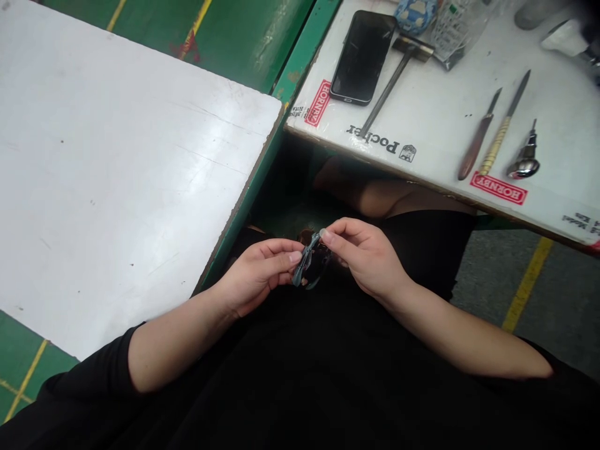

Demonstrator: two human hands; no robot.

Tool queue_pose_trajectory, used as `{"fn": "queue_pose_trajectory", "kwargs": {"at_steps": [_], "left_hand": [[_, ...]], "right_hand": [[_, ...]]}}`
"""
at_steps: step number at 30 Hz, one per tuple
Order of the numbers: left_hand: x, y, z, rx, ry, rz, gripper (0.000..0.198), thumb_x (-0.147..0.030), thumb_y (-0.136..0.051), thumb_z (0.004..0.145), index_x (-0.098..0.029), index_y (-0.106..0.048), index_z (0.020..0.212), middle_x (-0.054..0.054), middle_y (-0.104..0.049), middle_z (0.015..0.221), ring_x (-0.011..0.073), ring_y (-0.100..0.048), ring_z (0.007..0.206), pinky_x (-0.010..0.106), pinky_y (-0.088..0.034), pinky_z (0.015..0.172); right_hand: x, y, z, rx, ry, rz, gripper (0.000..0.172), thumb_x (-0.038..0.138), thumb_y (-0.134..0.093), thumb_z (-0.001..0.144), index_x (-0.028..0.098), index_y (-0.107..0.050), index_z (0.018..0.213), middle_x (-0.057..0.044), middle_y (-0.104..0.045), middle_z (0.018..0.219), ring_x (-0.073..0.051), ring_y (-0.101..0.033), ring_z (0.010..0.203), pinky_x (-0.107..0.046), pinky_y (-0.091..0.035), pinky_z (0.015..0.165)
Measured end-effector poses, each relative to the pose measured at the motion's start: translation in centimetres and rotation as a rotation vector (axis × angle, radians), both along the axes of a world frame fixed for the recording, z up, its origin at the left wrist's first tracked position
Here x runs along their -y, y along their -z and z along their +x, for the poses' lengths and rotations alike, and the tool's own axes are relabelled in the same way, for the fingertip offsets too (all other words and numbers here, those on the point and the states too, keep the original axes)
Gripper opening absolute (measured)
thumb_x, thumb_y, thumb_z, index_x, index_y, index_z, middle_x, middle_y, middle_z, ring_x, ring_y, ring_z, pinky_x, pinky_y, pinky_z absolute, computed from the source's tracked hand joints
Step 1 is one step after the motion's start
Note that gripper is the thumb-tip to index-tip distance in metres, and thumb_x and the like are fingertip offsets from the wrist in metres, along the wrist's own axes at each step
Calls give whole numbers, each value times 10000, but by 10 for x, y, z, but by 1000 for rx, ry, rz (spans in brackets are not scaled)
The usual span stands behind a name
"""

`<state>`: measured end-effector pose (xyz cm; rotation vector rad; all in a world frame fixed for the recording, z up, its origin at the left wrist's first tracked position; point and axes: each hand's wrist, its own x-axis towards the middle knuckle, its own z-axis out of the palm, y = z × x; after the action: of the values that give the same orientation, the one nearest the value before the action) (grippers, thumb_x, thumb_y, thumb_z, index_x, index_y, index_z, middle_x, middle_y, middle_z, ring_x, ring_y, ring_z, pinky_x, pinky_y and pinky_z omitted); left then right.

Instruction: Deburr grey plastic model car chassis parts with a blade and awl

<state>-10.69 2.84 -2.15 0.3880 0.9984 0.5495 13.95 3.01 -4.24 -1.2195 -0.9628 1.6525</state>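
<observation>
Above my lap, both hands pinch a small dark grey-blue part [307, 259] with a curved, openwork outline; its exact kind I cannot make out. My left hand [262, 272] grips its left side between thumb and fingers. At the upper right end, the thumb and forefinger of my right hand [368, 253] close on it. The fingertips cover some of the part, and its lower edge blends into my black clothing.
On the right-hand table [435, 125] lie a phone [363, 56], a small hammer [389, 87], a brown-handled knife [479, 137], a file [506, 122] and a round-knobbed hand tool [525, 159]. A blue patterned ball [415, 14] and a clear plastic bag [457, 28] sit behind. A white board [126, 156] is at left.
</observation>
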Motion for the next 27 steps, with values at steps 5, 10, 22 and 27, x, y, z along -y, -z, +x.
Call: {"fn": "queue_pose_trajectory", "kwargs": {"at_steps": [5, 10, 22, 27], "left_hand": [[1, -1, 1, 19, -34, 67, 440, -352, -1103, 871, -193, -956, 1254, 107, -909, 1140, 215, -846, 1001, 342, -702, 955], [1, 0, 0, -4, -94, 121, 412, -340, -1126, 835, -233, -968, 1200, 73, -898, 1135, 191, -832, 990, 300, -697, 907], [-2, -3, 1, -94, -46, 103, 464, -445, -1093, 895, -174, -817, 1150, 38, -844, 926, 168, -821, 761, 278, -690, 737], [-3, -2, 2, -66, -31, 78, 432, -430, -1072, 911, -159, -797, 1103, 51, -842, 865, 186, -820, 715, 302, -710, 697]], "right_hand": [[-2, 2, 1, 17, 65, 23, 309, 542, -992, 1021, 256, -886, 970, -10, -787, 844, -130, -561, 662, -277, -441, 574], [-3, 5, 2, -2, 74, 24, 314, 541, -978, 1039, 256, -865, 971, -9, -790, 831, -137, -611, 681, -281, -487, 606], [-2, -6, 0, 115, 3, 62, 375, 613, -1002, 990, 257, -886, 967, -35, -841, 920, -194, -729, 831, -350, -585, 769], [-1, -5, 1, 58, 4, 42, 344, 591, -1006, 992, 265, -897, 974, -17, -824, 887, -163, -663, 746, -321, -538, 677]]}}
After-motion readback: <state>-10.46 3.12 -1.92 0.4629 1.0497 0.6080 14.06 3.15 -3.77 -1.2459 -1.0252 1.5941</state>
